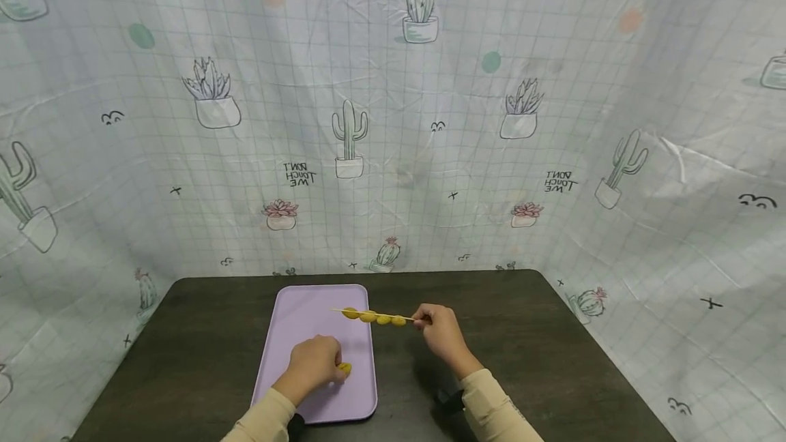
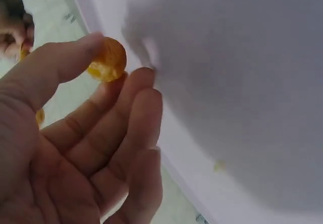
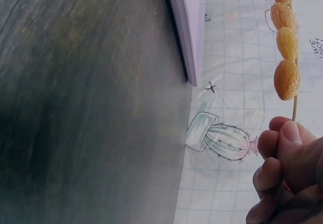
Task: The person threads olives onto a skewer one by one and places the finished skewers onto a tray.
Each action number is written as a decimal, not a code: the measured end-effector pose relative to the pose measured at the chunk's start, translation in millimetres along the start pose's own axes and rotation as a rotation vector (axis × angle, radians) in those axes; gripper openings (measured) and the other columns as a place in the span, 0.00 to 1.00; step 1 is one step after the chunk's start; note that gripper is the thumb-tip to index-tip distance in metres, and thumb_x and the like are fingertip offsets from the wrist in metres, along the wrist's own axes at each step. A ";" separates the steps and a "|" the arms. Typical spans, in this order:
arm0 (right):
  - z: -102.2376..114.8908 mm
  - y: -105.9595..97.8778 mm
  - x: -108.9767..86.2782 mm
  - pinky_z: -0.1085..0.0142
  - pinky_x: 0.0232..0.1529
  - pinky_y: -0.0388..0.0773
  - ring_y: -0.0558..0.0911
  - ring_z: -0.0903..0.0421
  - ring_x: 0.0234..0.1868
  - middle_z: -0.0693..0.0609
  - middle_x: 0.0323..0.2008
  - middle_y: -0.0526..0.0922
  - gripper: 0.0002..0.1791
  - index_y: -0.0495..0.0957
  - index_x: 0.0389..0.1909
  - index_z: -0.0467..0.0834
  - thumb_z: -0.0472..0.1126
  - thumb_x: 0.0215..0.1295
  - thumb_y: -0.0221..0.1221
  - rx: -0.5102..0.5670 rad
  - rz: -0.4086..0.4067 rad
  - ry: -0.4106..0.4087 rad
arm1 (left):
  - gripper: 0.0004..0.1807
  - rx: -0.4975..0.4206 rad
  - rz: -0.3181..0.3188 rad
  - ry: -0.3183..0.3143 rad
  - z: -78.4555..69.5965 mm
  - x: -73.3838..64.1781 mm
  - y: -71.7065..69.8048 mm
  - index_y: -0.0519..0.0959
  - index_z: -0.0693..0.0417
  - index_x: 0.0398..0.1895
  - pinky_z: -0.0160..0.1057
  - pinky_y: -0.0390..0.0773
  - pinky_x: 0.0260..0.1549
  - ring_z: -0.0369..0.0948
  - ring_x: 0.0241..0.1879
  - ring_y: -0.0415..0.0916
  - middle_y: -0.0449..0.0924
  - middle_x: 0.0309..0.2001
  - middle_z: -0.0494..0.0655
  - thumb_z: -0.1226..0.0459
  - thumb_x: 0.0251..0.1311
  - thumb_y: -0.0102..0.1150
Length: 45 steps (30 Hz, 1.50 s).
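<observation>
My left hand is low over the lilac tray. Between its thumb and index finger it pinches a small yellow-orange ball of food, with the other fingers loosely bent. In the head view my right hand, off the tray's right side, grips a thin wooden skewer by one end. Several wrinkled yellow-orange balls are threaded on it in a row. The skewer's bare tip points left, above the tray's right rim. A few balls also show, partly hidden, behind the left hand in the left wrist view.
The tray lies on a dark wooden table, left of the middle. A small yellow crumb sits on the tray. Behind the table and along its sides hangs a pale curtain printed with cacti.
</observation>
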State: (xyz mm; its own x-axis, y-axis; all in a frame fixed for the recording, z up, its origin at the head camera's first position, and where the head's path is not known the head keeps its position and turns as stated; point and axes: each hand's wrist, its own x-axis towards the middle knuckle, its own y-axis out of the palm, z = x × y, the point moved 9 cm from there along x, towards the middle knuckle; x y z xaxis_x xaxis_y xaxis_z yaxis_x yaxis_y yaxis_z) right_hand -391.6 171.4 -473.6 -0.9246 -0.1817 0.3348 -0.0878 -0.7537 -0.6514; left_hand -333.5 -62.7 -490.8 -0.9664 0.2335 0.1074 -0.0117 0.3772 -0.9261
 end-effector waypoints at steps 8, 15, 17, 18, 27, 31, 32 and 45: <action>-3.5 -2.8 0.8 0.63 0.28 0.78 0.82 0.52 0.29 0.50 0.26 0.84 0.06 0.85 0.29 0.38 0.25 0.62 0.65 -0.003 -0.021 0.021 | 0.06 -0.261 -0.006 0.038 27.9 12.1 -36.8 0.86 0.52 0.25 0.37 0.75 0.25 0.35 0.24 0.73 0.80 0.23 0.37 0.69 0.48 0.75; -5.5 -3.4 2.7 0.63 0.28 0.78 0.83 0.49 0.29 0.46 0.28 0.85 0.06 0.86 0.30 0.38 0.25 0.62 0.65 0.001 -0.016 0.030 | 0.07 -0.392 -0.081 0.026 46.7 17.4 -69.1 0.88 0.53 0.33 0.37 0.78 0.30 0.35 0.29 0.76 0.82 0.28 0.39 0.72 0.53 0.71; -4.7 -2.9 2.3 0.63 0.28 0.78 0.82 0.50 0.29 0.45 0.28 0.85 0.07 0.86 0.30 0.39 0.24 0.62 0.64 0.002 -0.007 0.024 | 0.06 -0.421 -0.100 0.031 48.4 19.7 -70.8 0.88 0.53 0.34 0.36 0.78 0.30 0.35 0.29 0.76 0.82 0.28 0.39 0.72 0.55 0.71; -3.9 -2.7 2.0 0.63 0.28 0.78 0.82 0.50 0.29 0.44 0.29 0.85 0.08 0.86 0.30 0.38 0.24 0.62 0.64 0.003 -0.004 0.019 | 0.06 -0.433 -0.108 0.043 48.4 20.9 -71.0 0.88 0.54 0.35 0.35 0.78 0.29 0.35 0.29 0.76 0.82 0.28 0.39 0.71 0.55 0.71; -1.8 -6.1 2.1 0.63 0.29 0.79 0.84 0.46 0.31 0.44 0.30 0.86 0.10 0.85 0.29 0.42 0.24 0.63 0.63 0.014 -0.018 0.009 | 0.07 -0.477 -0.203 0.105 50.7 25.5 -76.4 0.89 0.51 0.37 0.34 0.77 0.29 0.36 0.31 0.79 0.85 0.31 0.37 0.70 0.57 0.71; -2.4 -6.3 2.7 0.63 0.29 0.79 0.84 0.43 0.32 0.43 0.30 0.86 0.11 0.85 0.29 0.43 0.24 0.63 0.63 0.020 -0.016 0.006 | 0.08 -0.479 -0.233 0.111 52.7 26.2 -77.4 0.89 0.51 0.36 0.34 0.77 0.30 0.35 0.31 0.79 0.85 0.32 0.37 0.71 0.55 0.72; -2.3 -6.0 2.9 0.63 0.29 0.79 0.84 0.42 0.33 0.42 0.30 0.86 0.11 0.85 0.29 0.42 0.24 0.63 0.63 0.021 -0.015 0.003 | 0.08 -0.480 -0.235 0.115 52.8 26.0 -77.1 0.89 0.50 0.36 0.34 0.77 0.30 0.35 0.31 0.79 0.85 0.32 0.37 0.72 0.55 0.72; 6.9 -5.1 1.6 0.65 0.28 0.78 0.81 0.58 0.29 0.45 0.29 0.86 0.14 0.85 0.27 0.44 0.21 0.61 0.63 -0.061 -0.059 -0.064 | 0.09 -0.444 -0.254 0.188 46.1 24.8 -74.8 0.89 0.49 0.34 0.36 0.80 0.33 0.33 0.31 0.79 0.85 0.33 0.36 0.72 0.53 0.73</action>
State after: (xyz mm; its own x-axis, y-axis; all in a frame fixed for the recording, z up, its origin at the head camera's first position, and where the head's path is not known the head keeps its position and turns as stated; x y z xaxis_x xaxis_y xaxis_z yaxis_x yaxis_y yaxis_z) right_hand -390.1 170.6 -465.0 -0.8919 -0.1793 0.4151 -0.1657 -0.7247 -0.6689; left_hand -368.4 -126.5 -435.5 -0.8842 0.2270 0.4083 -0.0895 0.7755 -0.6250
